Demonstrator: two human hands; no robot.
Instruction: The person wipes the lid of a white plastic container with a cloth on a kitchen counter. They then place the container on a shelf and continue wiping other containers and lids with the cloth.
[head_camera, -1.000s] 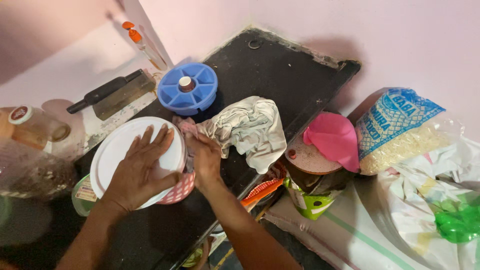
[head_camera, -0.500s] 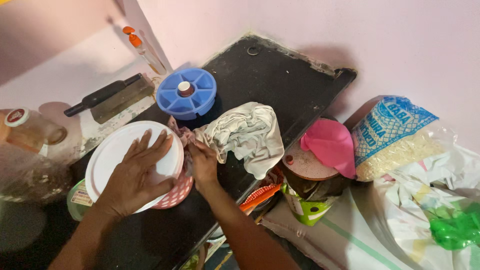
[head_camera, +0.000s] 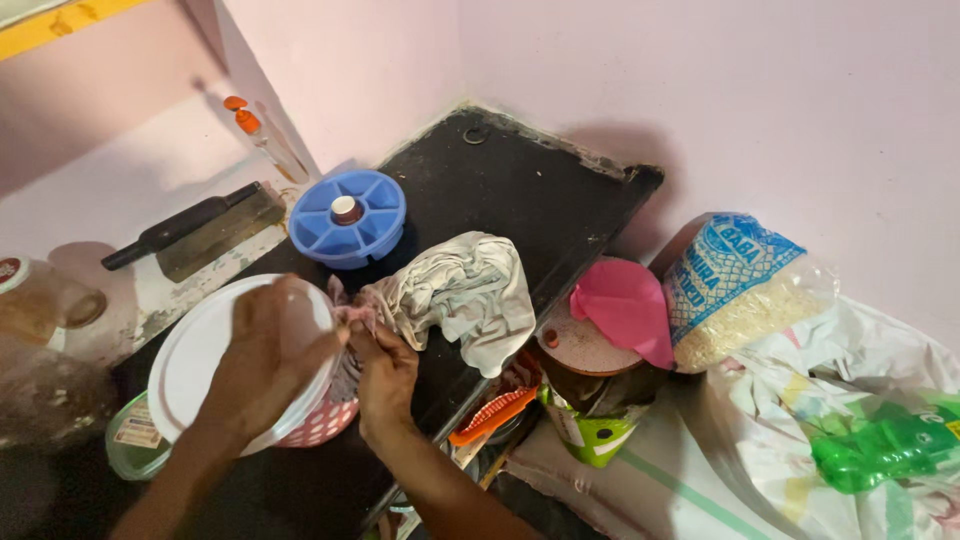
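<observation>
A round white lid (head_camera: 195, 355) sits on a pink container (head_camera: 322, 425) with white dots, on the black counter (head_camera: 520, 190). My left hand (head_camera: 262, 362) curls over the lid's right edge and grips it. My right hand (head_camera: 385, 372) is just to the right of the container. Its fingers pinch a bit of pinkish cloth (head_camera: 350, 318) at the container's rim. A crumpled grey-white cloth (head_camera: 462, 295) lies right behind that hand. What is inside the container is hidden.
A blue round compartment box (head_camera: 345, 218) stands behind the lid, with a black rolling pin (head_camera: 180, 226) and a bottle with an orange cap (head_camera: 256, 132) on the ledge. A pot with a pink cover (head_camera: 625, 305), a grain bag (head_camera: 735, 285) and a green bottle (head_camera: 885, 445) are at the right.
My left hand lay flat on the lid with fingers spread; now its fingers are curled around the lid's edge. My right hand stays at the rim with the cloth.
</observation>
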